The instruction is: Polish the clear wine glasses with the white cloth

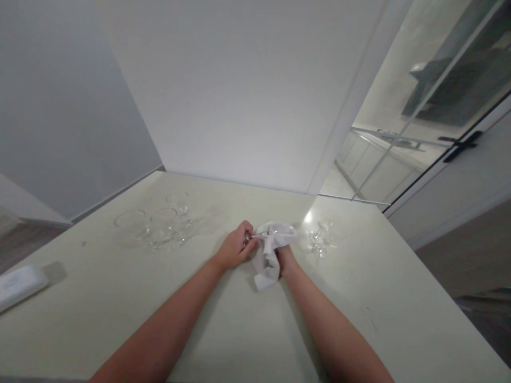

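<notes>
My left hand (235, 247) is closed, pinching the base or stem of a clear glass (250, 237) that is mostly hidden. A white cloth (269, 250) is wrapped over the glass and over my right hand (285, 258), whose fingers are gripped inside the cloth. Both hands meet above the middle of the pale table (120, 308).
Three clear stemmed glasses (159, 223) stand at the left rear of the table. Another clear glass (321, 239) stands just right of my hands. A white folded item (19, 284) lies at the table's left edge. A white wall rises behind; a glass door is at the right.
</notes>
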Tool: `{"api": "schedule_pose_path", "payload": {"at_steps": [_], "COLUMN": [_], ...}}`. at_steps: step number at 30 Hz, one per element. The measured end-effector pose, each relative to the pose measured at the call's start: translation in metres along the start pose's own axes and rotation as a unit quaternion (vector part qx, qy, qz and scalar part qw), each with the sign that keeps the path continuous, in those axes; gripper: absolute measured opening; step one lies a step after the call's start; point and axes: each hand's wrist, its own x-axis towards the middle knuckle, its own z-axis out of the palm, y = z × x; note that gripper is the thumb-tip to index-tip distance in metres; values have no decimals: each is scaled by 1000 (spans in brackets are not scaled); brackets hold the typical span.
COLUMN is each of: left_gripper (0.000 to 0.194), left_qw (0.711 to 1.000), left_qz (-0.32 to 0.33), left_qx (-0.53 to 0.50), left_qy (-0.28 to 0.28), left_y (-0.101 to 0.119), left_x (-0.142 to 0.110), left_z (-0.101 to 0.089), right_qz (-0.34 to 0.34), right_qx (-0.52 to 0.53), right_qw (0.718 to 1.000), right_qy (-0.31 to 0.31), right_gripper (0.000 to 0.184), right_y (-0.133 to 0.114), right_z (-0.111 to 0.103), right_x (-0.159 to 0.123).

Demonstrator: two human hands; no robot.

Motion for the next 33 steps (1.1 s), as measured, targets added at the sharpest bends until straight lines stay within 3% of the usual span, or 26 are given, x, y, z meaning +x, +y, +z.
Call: {"api": "schedule_pose_path", "payload": {"at_steps": [2, 4, 6, 8, 10, 14, 16, 20, 24, 26, 30, 33], "left_gripper": [24, 32, 34, 29, 30, 57, 59, 54, 65, 66, 65, 54], "left_qw": [995, 987, 988, 992, 993, 988, 986, 975, 942, 939, 937, 930], "left_qz": [63, 119, 138, 115, 81, 50, 38, -13, -63, -79, -103, -129], "left_qx": [32, 53, 51, 19, -34, -108, -119, -211, -329, -334, -331, -340], "left_qy": [-72, -92, -42, 36, 84, 103, 107, 66, -5, -3, 43, 59], "left_y": [4, 7, 6, 3, -2, -7, -5, 0, -3, -7, -12, -10], "left_x": [-1, -1, -1, -1, -1, -1, -1, 0, 4, 5, 5, 5], "left_z": [-2, -3, -3, -2, -2, -3, -3, -2, 3, 5, 6, 5], "right_qz": [-6, -9, -13, -47, -106, -170, -141, -16, 52, 7, -162, -197], "right_qx": [23, 24, -9, -82, -190, -345, -352, -286, -258, -281, -349, -360], "right_qw": [1000, 997, 990, 981, 966, 923, 923, 943, 953, 951, 920, 907], "right_qy": [19, 72, 138, 168, 136, -15, -73, -171, -148, -129, -82, -91], "right_gripper": [31, 29, 26, 21, 15, 9, 9, 18, 25, 21, 14, 15], "right_y": [2, 2, 1, 0, -1, -1, 0, -1, -1, 0, 0, -1], "right_z": [-2, -7, -11, -15, -14, -2, 3, -3, -13, -9, 5, 7], "right_x": [0, 1, 2, 2, 0, -10, -15, -17, -16, -16, -15, -12]}}
